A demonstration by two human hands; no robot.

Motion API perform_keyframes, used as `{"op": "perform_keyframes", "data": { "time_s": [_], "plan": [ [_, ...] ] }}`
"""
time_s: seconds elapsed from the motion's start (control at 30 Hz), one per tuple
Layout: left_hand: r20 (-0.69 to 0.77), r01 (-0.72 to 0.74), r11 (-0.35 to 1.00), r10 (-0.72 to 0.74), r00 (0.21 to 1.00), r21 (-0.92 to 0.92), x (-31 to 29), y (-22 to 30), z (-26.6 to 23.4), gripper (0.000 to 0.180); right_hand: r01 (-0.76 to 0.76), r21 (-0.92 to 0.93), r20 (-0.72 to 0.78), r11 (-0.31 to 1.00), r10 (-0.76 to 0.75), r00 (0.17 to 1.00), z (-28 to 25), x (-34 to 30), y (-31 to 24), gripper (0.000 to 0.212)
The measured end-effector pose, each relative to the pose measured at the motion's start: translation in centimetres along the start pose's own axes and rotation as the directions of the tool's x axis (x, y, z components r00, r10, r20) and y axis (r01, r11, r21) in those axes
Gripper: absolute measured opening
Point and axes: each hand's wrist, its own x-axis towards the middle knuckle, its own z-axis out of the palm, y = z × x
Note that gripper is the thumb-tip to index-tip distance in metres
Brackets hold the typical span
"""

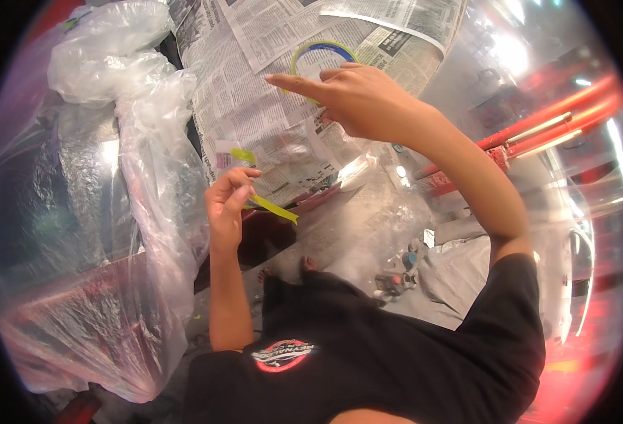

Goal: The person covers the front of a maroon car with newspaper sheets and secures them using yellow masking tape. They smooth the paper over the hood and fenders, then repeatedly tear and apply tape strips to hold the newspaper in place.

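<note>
Head view shows, as the largest thing, a clear plastic sheet, which hangs in crumpled folds along the left side. Beside it, newspaper covers a wide surface at the top, and below this one can see the floor, with a grey sheet lying on the right.

The right hand is above the newspaper, its index finger stretched out toward the left and the others bent. The tape roll, yellow-green outside and blue inside, is just at this hand and partly hidden behind it; I cannot tell whether the bent fingers grip it or only touch it.

The left hand is lower, near the edge of the newspaper. Its thumb and fingers are brought together and seem to pinch the tape strip. From these fingers the strip goes down and to the right, so its long axis is slanting, with the far end free. The roll lies up and to the right of the left hand, well apart; the right hand is clearly the nearer one.

Smallest is a yellow-green tape piece, just above the left fingers.
</note>
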Motion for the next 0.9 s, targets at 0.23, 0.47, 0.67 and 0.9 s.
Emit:
{"op": "perform_keyframes", "data": {
  "time_s": [0.23,0.47,0.67,0.9],
  "plan": [
    [0.021,0.004,0.999,-0.005,1.0,0.047,-0.5,1.9,1.8,0.012,-0.01,-0.076,-0.024,0.997,0.008,1.0,1.1,0.7,0.5,0.092],
    [-0.289,0.137,0.991,-0.134,0.948,-0.011,2.0,2.0,5.1,0.023,0.058,-0.052,-0.173,0.997,-0.066,0.983,1.7,1.1,1.6,0.098],
    [-0.497,0.166,0.924,-0.33,0.802,-0.345,3.7,0.3,9.8,0.025,-0.016,-0.097,-0.288,0.995,-0.013,0.958,1.0,0.8,3.0,0.106],
    [-0.487,-0.056,0.768,-0.347,0.801,-0.639,5.6,-1.0,12.8,0.032,0.001,-0.069,-0.282,0.998,-0.02,0.959,0.9,1.0,3.6,0.106]
  ]
}}
